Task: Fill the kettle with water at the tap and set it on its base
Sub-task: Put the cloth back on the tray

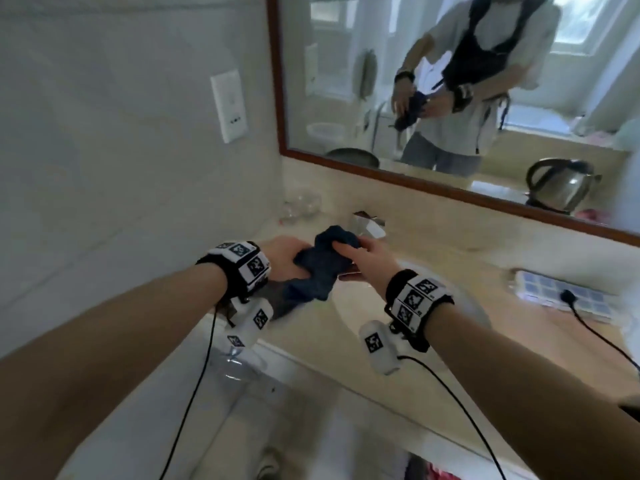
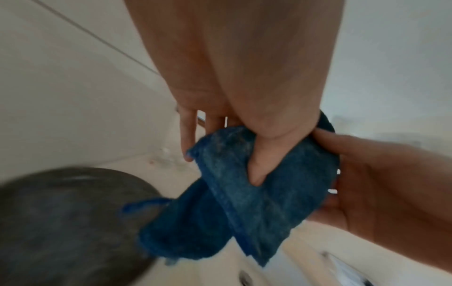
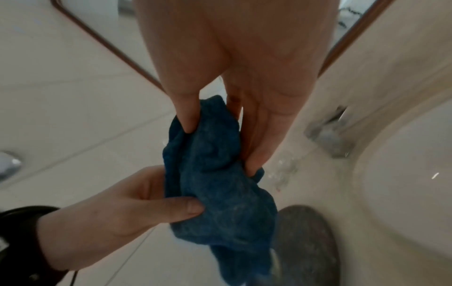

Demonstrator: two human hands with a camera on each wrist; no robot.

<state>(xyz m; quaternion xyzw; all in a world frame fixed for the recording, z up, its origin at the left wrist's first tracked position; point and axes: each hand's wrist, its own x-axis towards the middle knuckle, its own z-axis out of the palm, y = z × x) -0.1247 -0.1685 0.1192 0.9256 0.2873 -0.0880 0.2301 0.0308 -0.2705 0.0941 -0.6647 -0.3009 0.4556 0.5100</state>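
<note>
Over the beige bench (image 1: 450, 268) in the head view, both forearms reach forward and meet above the sink's near rim. The left hand (image 1: 282, 256) and the right hand (image 1: 372, 263) together hold a crumpled dark blue cloth (image 1: 323, 268), fingers curled into it from either side. The kettle (image 1: 562, 185) shows only as a reflection in the mirror (image 1: 450, 81), at about 2 o'clock from the hands, standing on the bench well apart from them. The tap (image 1: 369, 225) sits just beyond the cloth at 12 o'clock.

From the left wrist, the left thumb (image 2: 263, 160) presses into the cloth's fold, with the right hand cupping it at 3 o'clock.

From the right wrist, the right hand's fingers (image 3: 263, 147) pinch the cloth's top, the left hand gripping it at 8 o'clock; the tap lies at 2 o'clock.
</note>
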